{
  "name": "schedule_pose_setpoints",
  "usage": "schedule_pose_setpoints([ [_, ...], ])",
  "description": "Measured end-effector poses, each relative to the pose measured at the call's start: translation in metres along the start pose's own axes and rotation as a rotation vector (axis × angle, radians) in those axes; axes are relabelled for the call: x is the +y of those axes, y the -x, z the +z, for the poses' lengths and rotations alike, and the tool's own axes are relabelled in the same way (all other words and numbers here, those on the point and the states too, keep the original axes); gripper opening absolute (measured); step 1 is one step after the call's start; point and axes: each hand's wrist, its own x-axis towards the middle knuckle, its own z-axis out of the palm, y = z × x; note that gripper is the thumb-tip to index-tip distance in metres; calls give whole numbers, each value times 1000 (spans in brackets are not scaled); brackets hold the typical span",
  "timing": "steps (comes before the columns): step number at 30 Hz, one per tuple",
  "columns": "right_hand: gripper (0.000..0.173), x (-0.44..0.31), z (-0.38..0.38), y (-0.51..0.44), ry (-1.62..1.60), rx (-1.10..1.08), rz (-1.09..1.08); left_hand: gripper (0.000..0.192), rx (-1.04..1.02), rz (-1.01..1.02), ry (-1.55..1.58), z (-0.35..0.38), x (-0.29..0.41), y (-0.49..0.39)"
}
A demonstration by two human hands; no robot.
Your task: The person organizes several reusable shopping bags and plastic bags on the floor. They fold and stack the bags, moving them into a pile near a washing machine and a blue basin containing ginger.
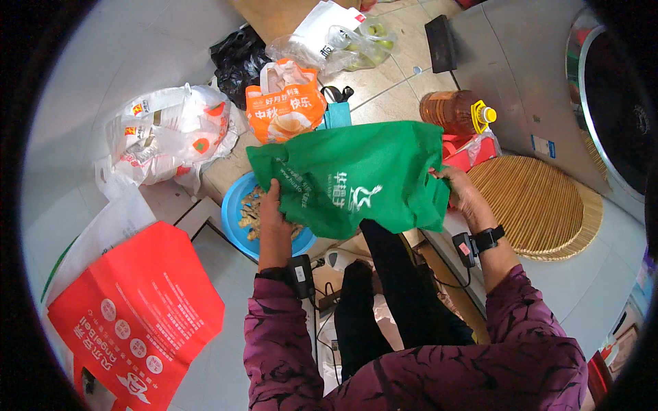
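A green non-woven fabric bag (380,169) is stretched sideways between my two hands, printed in white. My left hand (275,221) grips its lower left edge, thumb on the near face. At its right end, my right hand (460,187) pinches the fabric; some fingers are hidden behind the arm and bag. Under the left side of the bag and my left forearm stands a blue plastic basin (231,226) with brown knobbly pieces (251,213) in it, too hidden to name surely. The bag covers part of the basin's rim.
A red non-woven bag (139,313) lies at left, below white plastic bags (169,133). Beyond the green bag are an orange bag (285,105), a black plastic bag (239,64) and a bag of green fruit (372,43). An oil jug (447,110) and round woven trays (529,205) are at right.
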Motion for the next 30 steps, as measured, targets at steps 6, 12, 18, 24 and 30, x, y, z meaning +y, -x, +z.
schedule_pose_setpoints([
  [6, 31, -13, -8, -15, 62, -56, -39, 31, -85, 35, -195, -20, -1, 10],
  [12, 29, -11, 0, -10, 20, -10, -124, 31, -170, 316, -474, -42, -8, 19],
  [18, 61, -6, 31, 13, 170, -257, -286, 35, 22, 97, -148, -47, -12, 19],
  [24, 49, 20, 57, 10, 495, -342, -382, 35, 2, 21, -25, -55, -20, 27],
  [30, 16, 32, 9, -41, 308, -20, -476, 42, -54, 179, -342, -91, -16, 34],
])
